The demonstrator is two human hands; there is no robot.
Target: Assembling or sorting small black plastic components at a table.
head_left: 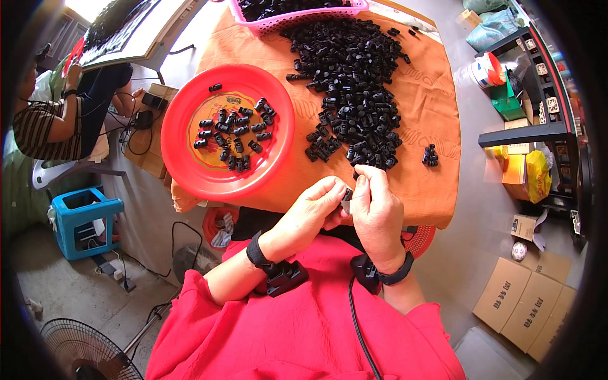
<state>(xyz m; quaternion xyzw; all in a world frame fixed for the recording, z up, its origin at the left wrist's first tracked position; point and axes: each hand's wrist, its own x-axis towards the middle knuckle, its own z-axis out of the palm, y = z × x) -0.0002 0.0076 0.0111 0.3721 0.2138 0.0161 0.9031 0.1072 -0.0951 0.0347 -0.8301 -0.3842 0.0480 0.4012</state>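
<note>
Close together at the near edge of the orange-covered table (421, 190), my two hands work with small black plastic pieces that look like cord locks. My left hand (309, 214) is closed in a pinch, with a black cord-lock-like piece (347, 195) at its thumb and fingertip. My right hand (381, 212) is pinched beside it; a dark bit shows at its fingertips, too small to name. Just beyond lies a big heap of the same black pieces (361, 95). To the left, a red round tray (278, 120) carries several loose pieces.
A pink basket (272, 25) of black pieces stands at the far edge. One small cluster (430, 156) lies apart on the right. Left are a blue stool (85, 218), a fan (82, 348) and another seated person (54, 123). Cartons (525, 304) and a black shelf (525, 134) are right.
</note>
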